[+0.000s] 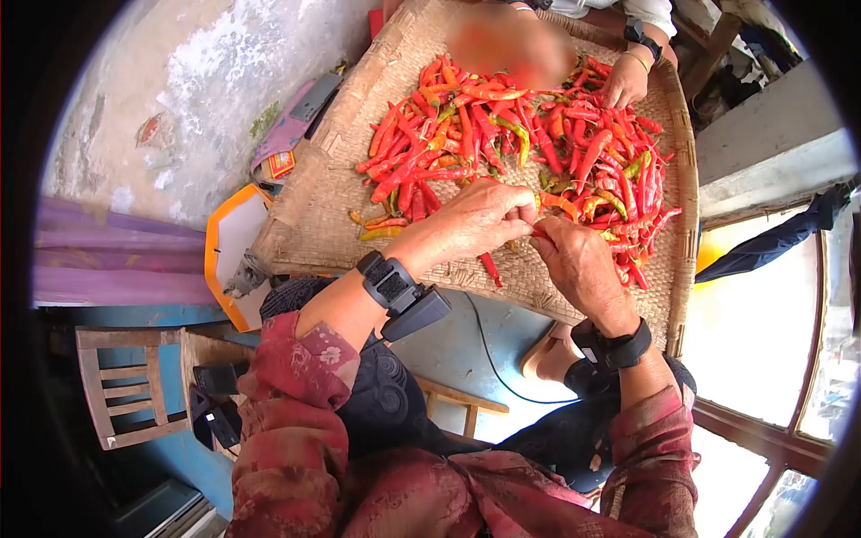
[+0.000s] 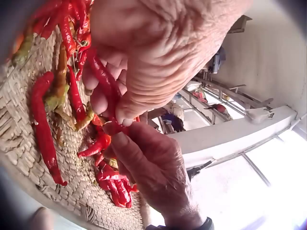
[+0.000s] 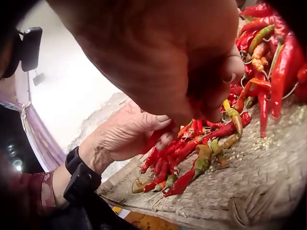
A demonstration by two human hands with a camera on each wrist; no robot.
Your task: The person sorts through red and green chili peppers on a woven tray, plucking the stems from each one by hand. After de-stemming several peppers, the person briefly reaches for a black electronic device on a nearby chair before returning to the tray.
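Over the near edge of a woven tray (image 1: 314, 211), both hands meet on one red pepper. The left hand (image 1: 475, 220) curls its fingers round the pepper (image 2: 106, 79), its thumb pressed on it near the end. The right hand (image 1: 587, 273) pinches that end between thumb and fingertips, touching the left thumb in the left wrist view. In the right wrist view, the back of the right hand (image 3: 153, 57) hides most of its grip, and the left hand (image 3: 122, 134) shows beyond. Red, orange and greenish peppers (image 1: 592, 157) lie heaped across the tray.
Another person's hand (image 1: 625, 82) reaches into the heap at the tray's far side. A single red pepper (image 1: 490, 269) lies near the front edge. An orange-rimmed box (image 1: 215, 251) stands left of the tray, a wooden chair (image 1: 130, 386) further left. A window is at the right.
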